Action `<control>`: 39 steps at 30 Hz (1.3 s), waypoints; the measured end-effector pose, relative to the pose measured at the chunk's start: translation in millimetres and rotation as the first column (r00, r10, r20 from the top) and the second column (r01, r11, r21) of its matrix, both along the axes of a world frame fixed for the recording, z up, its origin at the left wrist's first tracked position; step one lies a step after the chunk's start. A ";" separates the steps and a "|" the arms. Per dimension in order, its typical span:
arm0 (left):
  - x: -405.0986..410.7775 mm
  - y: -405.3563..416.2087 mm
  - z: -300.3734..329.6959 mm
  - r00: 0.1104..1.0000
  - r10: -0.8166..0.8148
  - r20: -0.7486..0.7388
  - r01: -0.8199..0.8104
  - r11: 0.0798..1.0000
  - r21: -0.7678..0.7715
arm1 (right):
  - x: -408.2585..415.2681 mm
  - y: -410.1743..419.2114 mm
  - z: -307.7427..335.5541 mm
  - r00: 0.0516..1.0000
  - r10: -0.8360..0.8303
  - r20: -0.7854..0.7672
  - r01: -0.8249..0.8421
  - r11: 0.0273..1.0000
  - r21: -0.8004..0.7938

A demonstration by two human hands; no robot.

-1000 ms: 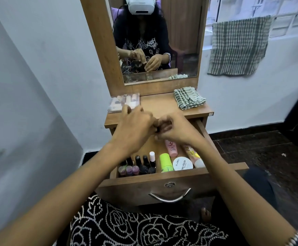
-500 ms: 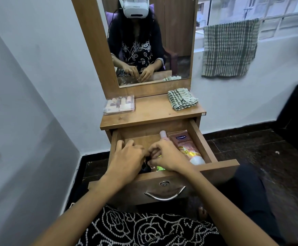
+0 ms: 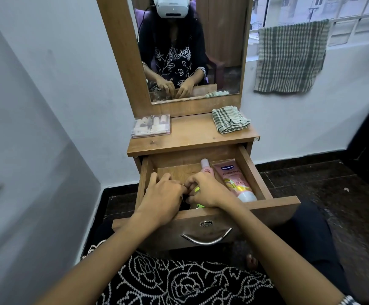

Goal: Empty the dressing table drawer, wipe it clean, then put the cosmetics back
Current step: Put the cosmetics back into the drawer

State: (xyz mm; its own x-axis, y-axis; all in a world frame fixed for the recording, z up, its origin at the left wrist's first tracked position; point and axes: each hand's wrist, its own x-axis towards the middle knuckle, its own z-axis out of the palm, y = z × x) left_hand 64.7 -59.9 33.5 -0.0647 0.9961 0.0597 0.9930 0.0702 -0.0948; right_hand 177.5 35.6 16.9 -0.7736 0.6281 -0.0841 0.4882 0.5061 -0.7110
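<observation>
1. Head view, and the landmark is the pulled-out wooden drawer [image 3: 251, 170] of the dressing table. Both hands are down inside it, at its front left.
2. The left hand [image 3: 162, 198] lies knuckles-up over the front left corner, fingers curled downward among small dark items. What those fingers hold, if anything, I cannot tell; the back of the hand hides it.
3. The right hand [image 3: 207, 190] sits just beside the left one, towards the drawer's middle, fingers bent and meeting the left fingertips over a lime-green plastic bottle [image 3: 196, 190]. Only slivers of green show, so whether it is actually pinched is unclear.
4. Behind the right hand, towards the drawer's back, a slim pink bottle with a white cap [image 3: 205, 165] lies flat.
5. Along the drawer's right wall lies a pink squeeze tube with a white cap [image 3: 234, 179], cap towards the drawer front.
6. Handling, as a judgement: the tube looks soft and light, so take it round the middle, not by the cap. The bottles look like rigid, smooth plastic, possibly slippery; a grip round the body suits them. The small dark items may be glass, so lift them a few at a time, upright.
7. On the tabletop behind the drawer: a clear plastic case of small cosmetics [image 3: 150, 128] at left, a folded green-checked cloth [image 3: 229, 119] at right, ready for wiping.
8. The drawer is not yet emptied.
</observation>
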 end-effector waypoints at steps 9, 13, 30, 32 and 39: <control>0.8 0.6 0.4 1.000 0.026 -0.001 -0.026 0.996 -0.091 | -0.5 0.7 -3.3 0.999 -0.005 0.038 0.003 0.999 0.034; 1.5 1.5 0.9 0.999 0.030 0.010 -0.029 0.994 -0.106 | -1.0 0.9 -2.4 0.998 0.022 0.065 -0.024 0.999 0.036; 0.7 1.9 1.6 0.999 0.037 0.028 -0.032 0.987 -0.158 | 0.7 -0.8 -1.4 0.997 0.017 0.070 -0.018 1.000 0.023; 0.9 2.2 1.6 0.999 0.040 0.021 -0.037 0.987 -0.159 | 1.0 -0.8 -2.1 0.998 0.012 0.068 -0.013 1.000 0.013; 2.0 1.9 2.8 0.999 0.042 0.022 -0.038 0.986 -0.163 | 3.8 -0.1 -3.9 1.000 0.009 0.029 -0.008 0.999 -0.034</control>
